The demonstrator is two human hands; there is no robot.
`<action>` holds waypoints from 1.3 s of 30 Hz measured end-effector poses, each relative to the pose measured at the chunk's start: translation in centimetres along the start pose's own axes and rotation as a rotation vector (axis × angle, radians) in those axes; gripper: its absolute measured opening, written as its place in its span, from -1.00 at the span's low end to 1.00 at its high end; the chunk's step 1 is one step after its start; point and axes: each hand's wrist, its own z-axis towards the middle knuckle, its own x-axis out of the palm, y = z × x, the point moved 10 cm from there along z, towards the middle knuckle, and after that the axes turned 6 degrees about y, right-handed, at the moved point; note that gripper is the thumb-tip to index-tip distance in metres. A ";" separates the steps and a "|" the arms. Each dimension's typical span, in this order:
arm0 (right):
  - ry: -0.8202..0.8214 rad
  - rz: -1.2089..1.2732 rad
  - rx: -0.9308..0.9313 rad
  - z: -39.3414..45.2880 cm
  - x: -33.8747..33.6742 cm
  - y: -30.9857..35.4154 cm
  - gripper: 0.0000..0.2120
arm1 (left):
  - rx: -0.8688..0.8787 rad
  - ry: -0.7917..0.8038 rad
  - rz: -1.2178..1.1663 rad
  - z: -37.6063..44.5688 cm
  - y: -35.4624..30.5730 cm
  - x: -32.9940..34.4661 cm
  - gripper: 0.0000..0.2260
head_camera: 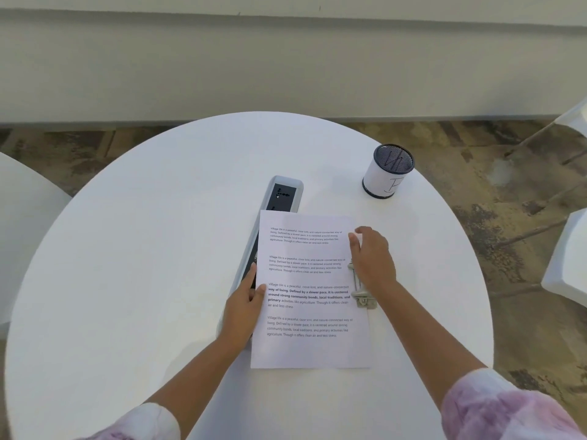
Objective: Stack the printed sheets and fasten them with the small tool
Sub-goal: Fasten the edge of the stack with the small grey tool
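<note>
The printed sheets point(309, 290) lie as one pile in the middle of the round white table point(143, 249), text facing up. My left hand point(244, 308) rests on the pile's left edge, thumb on the paper. My right hand point(371, 257) presses the right edge near the top corner, fingers curled over it. A small metal stapler point(362, 295) lies on the table along the sheets' right edge, partly hidden under my right wrist. Neither hand holds the stapler.
A grey power strip point(282, 193) lies at an angle under the sheets' left side. A mesh pen cup point(387, 171) wrapped in white paper stands at the back right. White chairs point(568, 265) stand right of the table and another at the left.
</note>
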 end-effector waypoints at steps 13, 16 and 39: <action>-0.008 -0.359 0.032 -0.2 2.0 -1.0 -0.41 | -0.025 -0.040 0.034 0.1 0.0 -0.2 -0.57; -0.020 -0.311 0.012 -0.2 1.8 -1.1 -0.42 | -0.034 -0.033 0.019 0.2 0.0 0.0 -0.57; 0.055 -0.232 -0.050 0.5 3.0 -1.6 -0.40 | -0.074 -0.051 -0.050 0.9 1.4 -0.1 -0.58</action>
